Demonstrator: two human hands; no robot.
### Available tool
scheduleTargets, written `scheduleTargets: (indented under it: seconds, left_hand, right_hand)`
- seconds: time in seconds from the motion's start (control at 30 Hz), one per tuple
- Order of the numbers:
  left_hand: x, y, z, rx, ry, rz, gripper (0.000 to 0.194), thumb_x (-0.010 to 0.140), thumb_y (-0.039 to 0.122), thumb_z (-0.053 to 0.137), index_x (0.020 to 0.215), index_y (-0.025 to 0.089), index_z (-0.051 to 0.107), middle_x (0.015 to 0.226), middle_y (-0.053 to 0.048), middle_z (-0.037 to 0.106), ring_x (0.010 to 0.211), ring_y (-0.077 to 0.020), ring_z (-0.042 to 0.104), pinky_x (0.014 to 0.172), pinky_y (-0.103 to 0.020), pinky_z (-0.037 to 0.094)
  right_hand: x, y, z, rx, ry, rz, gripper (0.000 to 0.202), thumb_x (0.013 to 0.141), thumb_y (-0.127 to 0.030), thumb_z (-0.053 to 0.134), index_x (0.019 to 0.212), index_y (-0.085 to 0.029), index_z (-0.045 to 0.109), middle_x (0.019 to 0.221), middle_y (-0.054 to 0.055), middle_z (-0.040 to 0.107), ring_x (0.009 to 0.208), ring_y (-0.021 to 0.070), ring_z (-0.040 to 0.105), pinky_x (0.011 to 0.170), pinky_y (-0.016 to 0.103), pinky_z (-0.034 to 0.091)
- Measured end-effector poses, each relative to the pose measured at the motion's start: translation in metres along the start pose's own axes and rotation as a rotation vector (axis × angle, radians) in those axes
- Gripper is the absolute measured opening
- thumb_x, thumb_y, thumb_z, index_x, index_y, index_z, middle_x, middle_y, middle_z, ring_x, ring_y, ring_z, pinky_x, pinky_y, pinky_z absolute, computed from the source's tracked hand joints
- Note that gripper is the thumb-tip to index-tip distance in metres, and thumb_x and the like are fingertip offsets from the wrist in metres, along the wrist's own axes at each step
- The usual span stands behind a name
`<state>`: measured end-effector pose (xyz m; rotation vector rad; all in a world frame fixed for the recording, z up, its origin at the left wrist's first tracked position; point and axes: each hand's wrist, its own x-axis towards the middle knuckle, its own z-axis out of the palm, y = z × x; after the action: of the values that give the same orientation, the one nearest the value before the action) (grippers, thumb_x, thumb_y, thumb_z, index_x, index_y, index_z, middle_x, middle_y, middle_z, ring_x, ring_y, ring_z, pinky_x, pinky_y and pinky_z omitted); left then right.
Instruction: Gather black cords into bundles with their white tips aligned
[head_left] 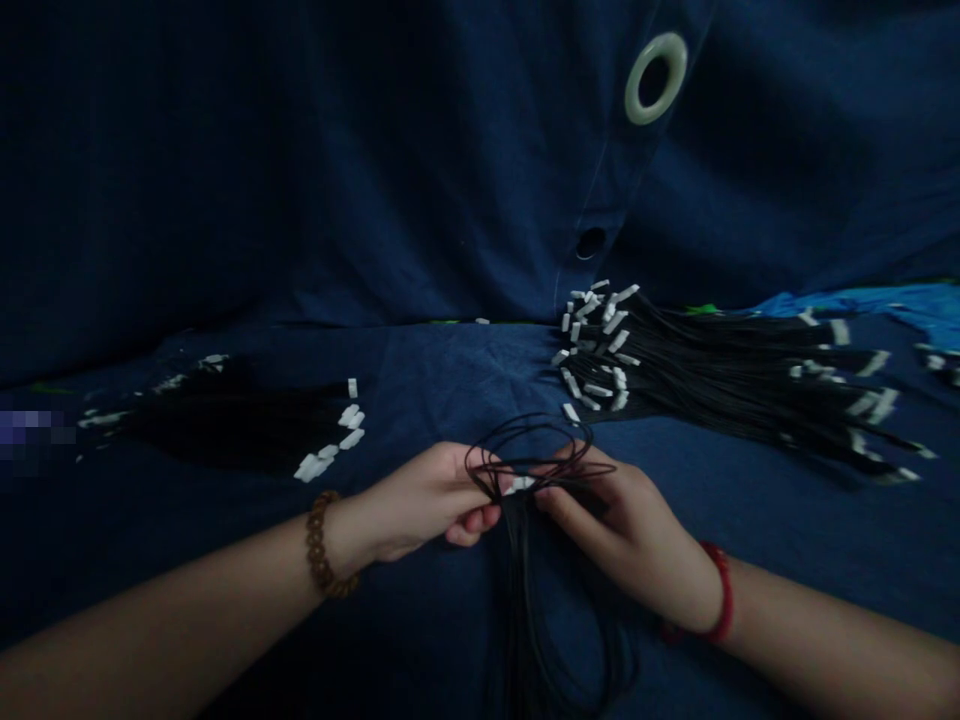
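Observation:
Near the lower middle of the head view, my left hand (446,500) has its fingers closed on a bundle of thin black cables (517,580). Facing it, my right hand (611,510) pinches the same bundle from the other side. Small white connectors (519,485) show between the two sets of fingertips. Thin cable loops arch above the fingers, and the rest of the bundle hangs below the hands and curves at the bottom edge. A brown beaded bracelet is on the left wrist and a red one on the right.
A large pile of black cables with white ends (697,370) lies at the right. Another dark pile (232,425) lies at the left. Blue material (885,300) is at the far right. A dark blue curtain (420,150) with a ring (636,90) hangs behind the blue cloth surface (442,385).

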<state>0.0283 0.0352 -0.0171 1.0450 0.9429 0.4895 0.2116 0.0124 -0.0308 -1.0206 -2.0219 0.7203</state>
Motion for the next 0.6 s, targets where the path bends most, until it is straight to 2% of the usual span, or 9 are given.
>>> scheduleTargets:
  seconds: [0.13, 0.3, 0.43, 0.6]
  left_hand:
    - [-0.0015, 0.0031, 0.0015, 0.045, 0.003, -0.027, 0.021, 0.071, 0.031, 0.060, 0.076, 0.014, 0.050, 0.048, 0.005, 0.046, 0.040, -0.0026, 0.034, 0.039, -0.014, 0.019]
    - [-0.0071, 0.0058, 0.0064, 0.212, 0.043, 0.011, 0.020, 0.071, 0.030, 0.060, 0.078, 0.014, 0.051, 0.051, 0.005, 0.046, 0.044, -0.0035, 0.038, 0.041, -0.013, 0.027]
    - [-0.0067, 0.0039, 0.0070, 0.196, 0.048, 0.027, 0.022, 0.074, 0.034, 0.059, 0.085, 0.015, 0.053, 0.057, 0.005, 0.046, 0.046, -0.0033, 0.039, 0.041, -0.013, 0.026]
    - [-0.0018, -0.0012, 0.0020, 0.101, 0.058, 0.048, 0.024, 0.073, 0.032, 0.060, 0.090, 0.016, 0.055, 0.055, 0.006, 0.044, 0.045, -0.0031, 0.038, 0.041, -0.013, 0.023]
  right_hand:
    - [0.0003, -0.0013, 0.0006, 0.002, 0.002, 0.001, 0.008, 0.084, -0.018, 0.048, 0.077, -0.017, 0.050, 0.077, 0.003, 0.060, 0.071, 0.0149, 0.057, 0.065, 0.026, 0.045]
    - [-0.0012, 0.0010, 0.0032, 0.045, -0.007, -0.030, 0.005, 0.086, -0.018, 0.048, 0.082, -0.018, 0.051, 0.083, 0.003, 0.062, 0.078, 0.0149, 0.059, 0.071, 0.025, 0.046]
    - [-0.0010, -0.0008, 0.0019, 0.045, -0.020, -0.057, 0.009, 0.087, -0.018, 0.046, 0.080, -0.018, 0.052, 0.083, 0.003, 0.060, 0.081, 0.0151, 0.057, 0.074, 0.026, 0.046]
    - [-0.0026, -0.0077, -0.0058, -0.090, 0.116, -0.133, 0.005, 0.082, -0.017, 0.055, 0.087, -0.018, 0.056, 0.086, 0.004, 0.057, 0.084, 0.0161, 0.054, 0.076, 0.027, 0.043]
